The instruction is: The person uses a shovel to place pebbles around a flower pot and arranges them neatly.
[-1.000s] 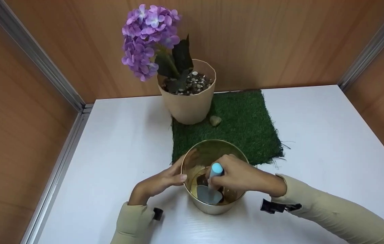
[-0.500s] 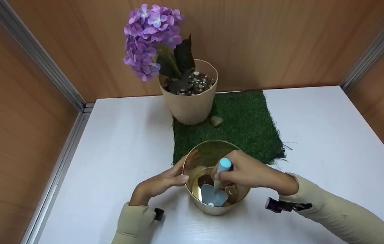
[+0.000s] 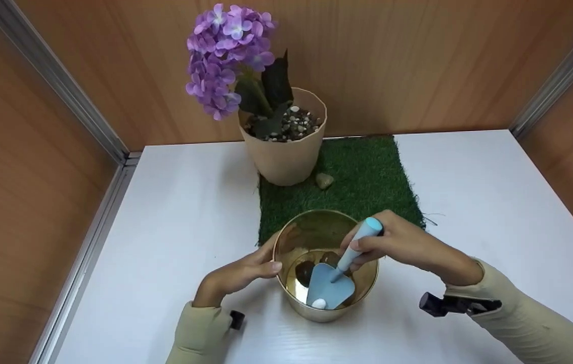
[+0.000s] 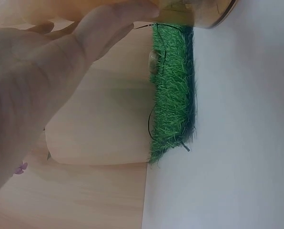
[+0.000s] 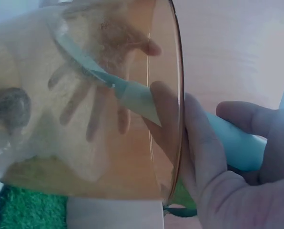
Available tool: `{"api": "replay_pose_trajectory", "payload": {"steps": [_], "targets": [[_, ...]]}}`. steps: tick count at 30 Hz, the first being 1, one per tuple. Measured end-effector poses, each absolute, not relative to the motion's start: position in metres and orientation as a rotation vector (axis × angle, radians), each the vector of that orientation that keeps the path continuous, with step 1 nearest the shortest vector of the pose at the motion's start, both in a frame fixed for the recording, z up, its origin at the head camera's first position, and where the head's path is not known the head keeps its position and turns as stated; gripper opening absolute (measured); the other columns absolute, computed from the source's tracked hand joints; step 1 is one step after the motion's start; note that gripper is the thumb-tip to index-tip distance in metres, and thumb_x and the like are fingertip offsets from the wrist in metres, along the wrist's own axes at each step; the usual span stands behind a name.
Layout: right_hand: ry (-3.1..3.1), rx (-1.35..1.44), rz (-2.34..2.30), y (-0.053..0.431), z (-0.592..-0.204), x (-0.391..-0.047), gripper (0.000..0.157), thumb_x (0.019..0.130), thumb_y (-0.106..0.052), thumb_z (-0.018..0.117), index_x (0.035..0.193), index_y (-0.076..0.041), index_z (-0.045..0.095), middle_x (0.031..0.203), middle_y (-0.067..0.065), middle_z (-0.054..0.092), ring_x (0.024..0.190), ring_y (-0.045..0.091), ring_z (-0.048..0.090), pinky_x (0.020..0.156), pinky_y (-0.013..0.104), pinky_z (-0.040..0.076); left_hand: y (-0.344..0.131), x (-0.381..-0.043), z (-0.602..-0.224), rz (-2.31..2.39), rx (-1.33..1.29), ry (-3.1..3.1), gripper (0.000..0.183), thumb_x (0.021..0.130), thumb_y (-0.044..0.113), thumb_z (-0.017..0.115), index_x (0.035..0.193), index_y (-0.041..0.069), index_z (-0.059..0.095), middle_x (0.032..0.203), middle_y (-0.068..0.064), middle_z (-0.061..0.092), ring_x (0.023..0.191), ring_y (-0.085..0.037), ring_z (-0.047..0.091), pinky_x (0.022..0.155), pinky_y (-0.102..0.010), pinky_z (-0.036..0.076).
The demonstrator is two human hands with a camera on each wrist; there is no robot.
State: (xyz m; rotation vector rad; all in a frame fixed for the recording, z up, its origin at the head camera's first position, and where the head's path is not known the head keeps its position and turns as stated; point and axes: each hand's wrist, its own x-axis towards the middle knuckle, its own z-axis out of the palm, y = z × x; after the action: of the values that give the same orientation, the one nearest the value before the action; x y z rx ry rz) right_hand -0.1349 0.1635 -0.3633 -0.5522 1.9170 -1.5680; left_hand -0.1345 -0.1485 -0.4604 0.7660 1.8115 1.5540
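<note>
My right hand grips the blue handle of a small garden trowel, held tilted with its blade inside a see-through amber bucket. A white pebble shows at the blade's tip. Dark and brown stones lie on the bucket's bottom. My left hand rests against the bucket's left side, thumb by the rim. Through the amber wall, the right wrist view shows its fingers spread straight. Behind the bucket, a purple flower grows in a beige pot filled with dark, pebbly soil.
The pot stands partly on a green turf mat, with a lone stone beside it. Everything is on a white table. Wooden panels enclose the back and sides.
My right hand has moved right and up with the trowel, tilting its handle to the right. More of the blade and the white pebble now shows. The left hand and bucket have barely moved.
</note>
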Motion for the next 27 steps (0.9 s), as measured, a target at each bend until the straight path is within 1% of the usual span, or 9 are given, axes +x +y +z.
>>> {"api": "replay_pose_trajectory", "payload": {"steps": [4, 7, 12, 16, 20, 27], "targets": [[1.900, -0.508, -1.594, 0.172, -0.364, -0.136, 0.028, 0.092, -0.014, 0.058, 0.106, 0.010, 0.063, 0.104, 0.027, 0.063, 0.084, 0.037, 0.066, 0.075, 0.041, 0.051, -0.148, -0.135, -0.461, 1.570, 0.791, 1.797, 0.075, 0.091, 0.049, 0.048, 0.148, 0.035, 0.001, 0.154, 0.007, 0.000, 0.139, -0.016, 0.004, 0.105, -0.048, 0.020], [1.891, -0.485, -1.620, 0.177, -0.365, -0.137, 0.028, 0.092, -0.014, 0.058, 0.106, 0.009, 0.063, 0.105, 0.026, 0.063, 0.084, 0.035, 0.066, 0.076, 0.041, 0.051, -0.148, -0.135, -0.460, 1.575, 0.799, 1.789, 0.075, 0.091, 0.050, 0.047, 0.148, 0.035, 0.001, 0.154, 0.006, 0.001, 0.139, -0.016, 0.004, 0.105, -0.048, 0.020], [1.836, -0.456, -1.685, 0.182, -0.369, -0.137, 0.032, 0.093, -0.013, 0.056, 0.109, 0.015, 0.059, 0.106, 0.026, 0.062, 0.086, 0.031, 0.066, 0.078, 0.041, 0.051, -0.147, -0.136, -0.461, 1.588, 0.818, 1.767, 0.074, 0.092, 0.048, 0.047, 0.149, 0.034, 0.001, 0.154, 0.006, 0.003, 0.139, -0.016, 0.005, 0.105, -0.049, 0.019], [1.817, -0.441, -1.715, 0.184, -0.370, -0.138, 0.033, 0.093, -0.012, 0.054, 0.109, 0.017, 0.058, 0.107, 0.028, 0.061, 0.086, 0.031, 0.066, 0.079, 0.041, 0.050, -0.147, -0.135, -0.461, 1.602, 0.800, 1.748, 0.072, 0.093, 0.045, 0.046, 0.149, 0.035, 0.001, 0.154, 0.004, 0.005, 0.139, -0.020, 0.010, 0.102, -0.050, 0.026], [1.797, -0.418, -1.738, 0.186, -0.371, -0.138, 0.034, 0.093, -0.013, 0.054, 0.109, 0.017, 0.057, 0.107, 0.028, 0.061, 0.086, 0.033, 0.066, 0.079, 0.042, 0.050, -0.149, -0.134, -0.462, 1.609, 0.767, 1.745, 0.070, 0.094, 0.042, 0.045, 0.149, 0.036, 0.001, 0.154, 0.002, 0.004, 0.138, -0.025, 0.013, 0.097, -0.048, 0.033], [1.742, -0.401, -1.783, 0.191, -0.373, -0.140, 0.036, 0.094, -0.014, 0.053, 0.110, 0.018, 0.056, 0.108, 0.029, 0.061, 0.087, 0.033, 0.066, 0.081, 0.042, 0.049, -0.149, -0.133, -0.460, 1.603, 0.746, 1.766, 0.069, 0.095, 0.040, 0.044, 0.149, 0.035, 0.001, 0.154, 0.001, 0.005, 0.137, -0.027, 0.016, 0.097, -0.047, 0.035]]}}
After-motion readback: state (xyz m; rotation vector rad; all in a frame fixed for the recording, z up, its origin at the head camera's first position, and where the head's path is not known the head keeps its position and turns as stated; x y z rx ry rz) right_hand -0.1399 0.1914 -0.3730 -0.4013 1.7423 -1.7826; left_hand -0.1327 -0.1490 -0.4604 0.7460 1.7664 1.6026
